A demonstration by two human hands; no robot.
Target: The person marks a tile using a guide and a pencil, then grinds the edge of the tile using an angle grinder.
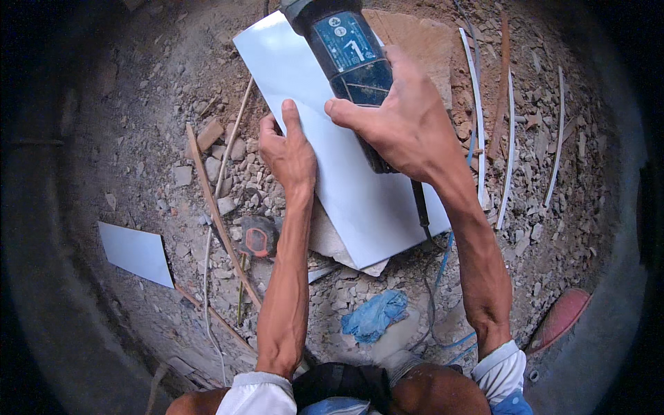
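Head view, tile (346, 190): lay on a stone slab (425, 45), just right of the left hand (292, 152), its long axis running from upper left to lower right.
Left hand: was nearer, pinching the tile's left long edge, thumb on top.
Right hand (408, 114): was wrapped round the power tool (351, 59) over the tile; tool-to-tile contact was unclear.

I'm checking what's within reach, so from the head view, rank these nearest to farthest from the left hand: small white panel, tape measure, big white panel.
1. Big white panel: touching the left hand.
2. Tape measure: below the hand in view, on the rubble.
3. Small white panel: well off to the left.
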